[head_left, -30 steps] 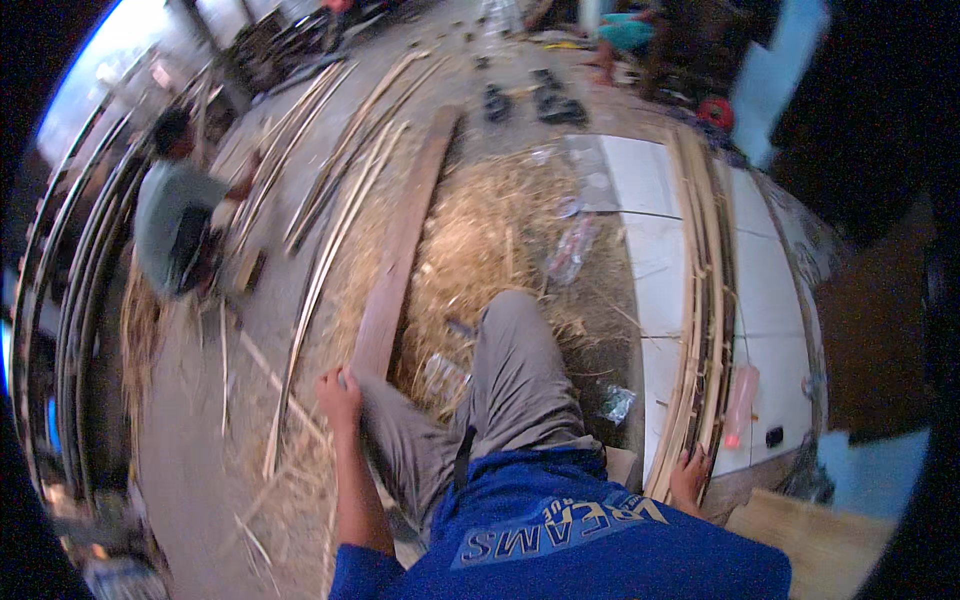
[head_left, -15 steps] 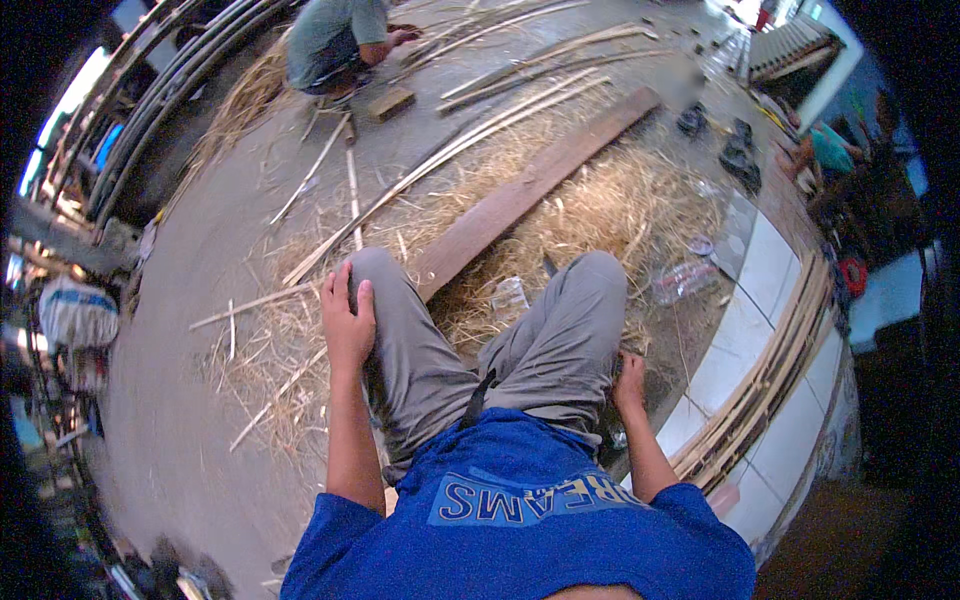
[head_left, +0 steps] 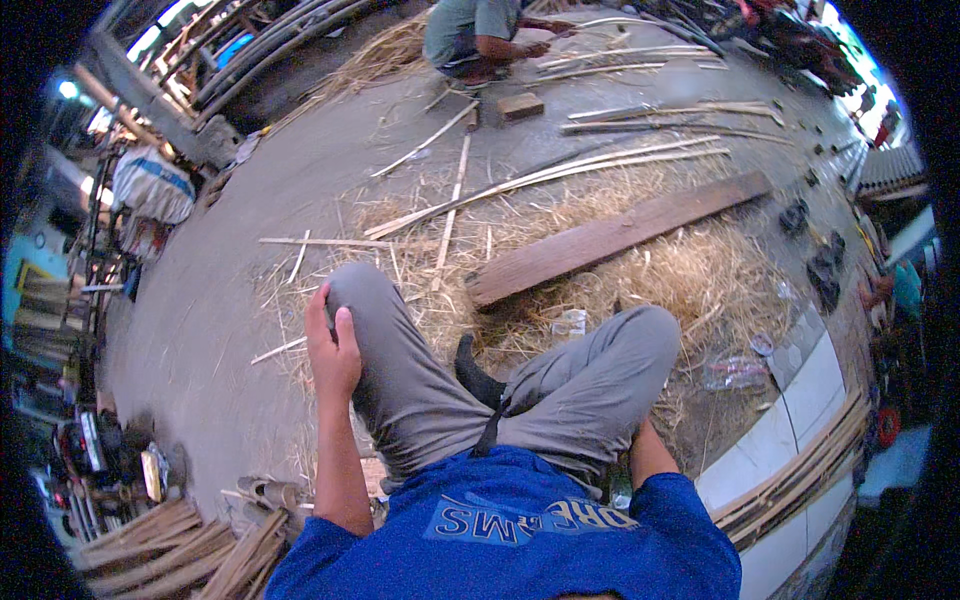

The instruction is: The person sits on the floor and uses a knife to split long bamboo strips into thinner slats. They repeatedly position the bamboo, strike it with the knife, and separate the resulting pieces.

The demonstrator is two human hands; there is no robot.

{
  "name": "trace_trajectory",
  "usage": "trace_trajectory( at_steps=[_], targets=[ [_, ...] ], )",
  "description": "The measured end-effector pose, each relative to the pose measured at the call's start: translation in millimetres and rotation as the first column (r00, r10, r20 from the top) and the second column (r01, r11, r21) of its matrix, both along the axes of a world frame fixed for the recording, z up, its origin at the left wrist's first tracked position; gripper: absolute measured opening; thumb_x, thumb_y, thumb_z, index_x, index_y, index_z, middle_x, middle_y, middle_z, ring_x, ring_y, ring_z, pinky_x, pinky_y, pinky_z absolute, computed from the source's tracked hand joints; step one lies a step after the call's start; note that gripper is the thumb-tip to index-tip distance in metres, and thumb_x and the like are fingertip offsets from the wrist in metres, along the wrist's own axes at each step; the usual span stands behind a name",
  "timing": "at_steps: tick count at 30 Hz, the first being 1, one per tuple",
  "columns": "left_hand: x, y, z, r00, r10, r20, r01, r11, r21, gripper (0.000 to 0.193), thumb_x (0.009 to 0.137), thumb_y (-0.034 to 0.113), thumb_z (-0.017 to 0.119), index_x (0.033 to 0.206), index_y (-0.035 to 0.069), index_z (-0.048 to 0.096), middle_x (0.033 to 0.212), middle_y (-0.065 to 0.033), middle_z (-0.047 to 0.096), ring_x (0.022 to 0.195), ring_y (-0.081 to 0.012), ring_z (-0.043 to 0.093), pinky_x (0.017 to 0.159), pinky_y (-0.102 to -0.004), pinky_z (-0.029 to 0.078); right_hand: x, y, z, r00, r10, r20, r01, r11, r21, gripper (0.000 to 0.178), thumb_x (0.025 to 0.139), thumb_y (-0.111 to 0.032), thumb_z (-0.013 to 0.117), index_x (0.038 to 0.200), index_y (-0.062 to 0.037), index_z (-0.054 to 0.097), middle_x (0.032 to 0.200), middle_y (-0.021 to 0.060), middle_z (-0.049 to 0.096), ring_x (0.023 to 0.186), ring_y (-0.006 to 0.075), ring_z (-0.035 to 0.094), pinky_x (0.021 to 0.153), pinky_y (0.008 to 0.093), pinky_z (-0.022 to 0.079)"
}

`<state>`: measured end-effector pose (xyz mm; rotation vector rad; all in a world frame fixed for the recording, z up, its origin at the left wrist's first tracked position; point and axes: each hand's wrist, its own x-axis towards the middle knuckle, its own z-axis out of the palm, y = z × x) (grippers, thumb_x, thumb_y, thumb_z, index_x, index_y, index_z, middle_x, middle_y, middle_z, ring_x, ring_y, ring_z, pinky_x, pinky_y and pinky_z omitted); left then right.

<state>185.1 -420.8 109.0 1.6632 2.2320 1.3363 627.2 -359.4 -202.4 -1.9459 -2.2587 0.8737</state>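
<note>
My left hand [head_left: 333,345] rests against the outer side of my left knee [head_left: 365,285], thumb apart from the fingers. It is open, holding nothing. My right forearm [head_left: 651,455] goes down behind my right thigh, which hides the hand and its fingers. In front of my knees a long brown wooden plank [head_left: 620,232] lies slantwise over a heap of pale shavings [head_left: 700,285]. Thin light strips [head_left: 560,175] lie beyond it on the floor. A dark foot covering [head_left: 478,372] shows between my legs.
A crouching person [head_left: 475,40] is at the far side, near a wooden block [head_left: 520,106]. Bundled strips [head_left: 800,465] lie on white tiles [head_left: 815,385] at right. Split pieces [head_left: 165,545] lie at lower left. A white sack [head_left: 153,187] stands at left.
The view has swung right to left, so the scene sits further right. My right hand has slipped out of sight behind my thigh. My left hand stays by my knee.
</note>
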Motion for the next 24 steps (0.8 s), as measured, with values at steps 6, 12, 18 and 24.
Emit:
trace_trajectory(
  at_steps=[6, 12, 18, 24],
  targets=[
    [-10.4, -62.8, 18.9, 0.992, 0.127, -0.009, -0.127, 0.990, 0.057, 0.038, 0.096, 0.019, 0.048, 0.129, 0.001, 0.046, 0.129, -0.0176, 0.049, 0.122, -0.0299, 0.046, 0.105, -0.0380, 0.032, -39.0, 8.1, -6.8, 0.986, 0.149, -0.073, -0.152, 0.988, -0.028, 0.041, 0.084, -0.012, 0.065, 0.120, -0.0030, 0.049, 0.100, 0.0142, 0.051, 0.094, 0.0255, 0.049, 0.081, 0.0375, 0.041],
    [-8.7, -91.9, 60.2, 0.995, 0.095, -0.033, -0.094, 0.995, 0.036, 0.038, 0.093, 0.025, 0.054, 0.123, 0.003, 0.050, 0.123, -0.0179, 0.053, 0.118, -0.0309, 0.049, 0.102, -0.0388, 0.035, -52.9, 27.4, -6.0, 0.974, 0.145, -0.174, -0.156, 0.987, -0.048, 0.041, 0.084, -0.012, 0.065, 0.121, -0.0029, 0.048, 0.097, 0.0126, 0.051, 0.089, 0.0239, 0.049, 0.077, 0.0363, 0.041],
    [-27.7, -70.3, 86.5, 0.996, -0.037, -0.080, 0.053, 0.975, 0.215, 0.036, 0.091, 0.025, 0.057, 0.120, 0.004, 0.056, 0.123, -0.0178, 0.056, 0.119, -0.0315, 0.050, 0.103, -0.0399, 0.035, -55.8, 41.1, 49.3, 0.914, 0.026, -0.404, -0.064, 0.995, -0.082, 0.041, 0.085, -0.012, 0.065, 0.121, -0.0028, 0.048, 0.093, 0.0110, 0.051, 0.085, 0.0222, 0.049, 0.073, 0.0352, 0.041],
    [-20.0, -22.0, 70.6, 0.883, -0.255, -0.393, 0.139, 0.944, -0.301, 0.041, 0.091, 0.038, 0.054, 0.119, 0.008, 0.061, 0.117, -0.0172, 0.061, 0.113, -0.0316, 0.055, 0.096, -0.0422, 0.042, -52.5, 44.5, 143.2, 0.801, -0.114, -0.588, 0.003, 0.983, -0.186, 0.041, 0.085, -0.012, 0.064, 0.121, -0.0028, 0.047, 0.090, 0.0095, 0.051, 0.080, 0.0205, 0.050, 0.069, 0.0340, 0.041]
  ],
)
